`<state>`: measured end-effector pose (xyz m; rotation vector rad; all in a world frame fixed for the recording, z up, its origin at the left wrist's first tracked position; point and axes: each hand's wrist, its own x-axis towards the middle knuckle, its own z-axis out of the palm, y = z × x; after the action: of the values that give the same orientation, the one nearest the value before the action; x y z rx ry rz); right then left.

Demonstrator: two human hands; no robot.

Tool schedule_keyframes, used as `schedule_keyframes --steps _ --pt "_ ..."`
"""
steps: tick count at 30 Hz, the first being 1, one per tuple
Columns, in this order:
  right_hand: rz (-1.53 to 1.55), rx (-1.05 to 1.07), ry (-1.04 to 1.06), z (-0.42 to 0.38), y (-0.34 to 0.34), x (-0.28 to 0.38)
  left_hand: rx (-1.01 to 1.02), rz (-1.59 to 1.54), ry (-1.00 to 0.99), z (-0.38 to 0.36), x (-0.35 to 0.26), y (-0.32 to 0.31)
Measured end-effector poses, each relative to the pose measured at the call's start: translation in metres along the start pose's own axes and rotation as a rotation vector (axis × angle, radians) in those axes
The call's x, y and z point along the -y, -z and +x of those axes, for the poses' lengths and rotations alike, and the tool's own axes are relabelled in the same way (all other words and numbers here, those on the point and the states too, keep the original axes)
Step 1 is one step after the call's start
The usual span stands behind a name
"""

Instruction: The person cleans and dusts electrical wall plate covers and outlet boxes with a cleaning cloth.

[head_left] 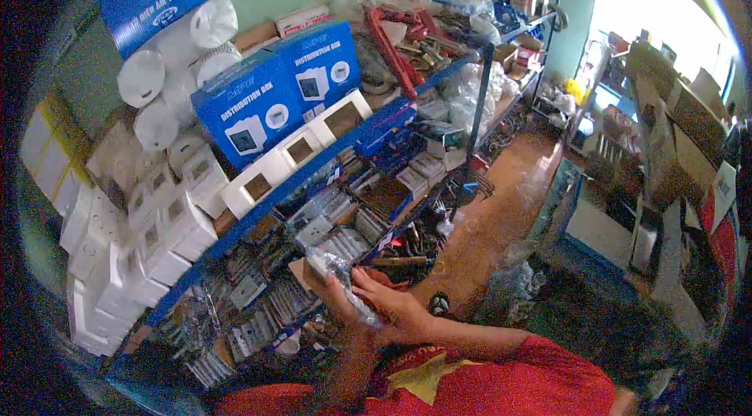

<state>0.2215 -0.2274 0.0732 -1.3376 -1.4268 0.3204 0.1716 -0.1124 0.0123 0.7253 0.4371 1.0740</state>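
Note:
Both of my hands are closed on a clear plastic-wrapped packet (332,263) in front of my chest. My left hand (341,308) holds its lower left side, with the thumb along the plastic. From the right, my right hand (393,308) grips the other side, fingers bent over it. What is inside the wrapping cannot be made out. A small brown cardboard piece (304,273) shows just left of the packet. Behind it, the shelf holds rows of packaged switch plates (345,245).
A blue-edged shelf rack (258,224) runs along the left, carrying white boxes (188,228), blue distribution box cartons (274,95) and a red metal frame (388,48). Cardboard boxes (693,134) are piled on the right. A brown floor aisle (501,197) lies between.

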Motion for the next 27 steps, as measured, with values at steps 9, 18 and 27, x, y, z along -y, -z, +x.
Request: schedule_keyframes --steps 9,18,27 --pt "0.155 -0.098 -0.031 -0.043 0.004 -0.004 0.273 -0.052 0.112 -0.029 -0.022 -0.007" --pt "0.164 -0.368 0.01 -0.03 0.016 0.044 0.103 -0.09 0.039 -0.039 -0.048 0.005" --pt "0.175 -0.123 -0.155 -0.04 -0.026 0.041 0.193 0.237 0.05 -0.036 -0.054 0.043"
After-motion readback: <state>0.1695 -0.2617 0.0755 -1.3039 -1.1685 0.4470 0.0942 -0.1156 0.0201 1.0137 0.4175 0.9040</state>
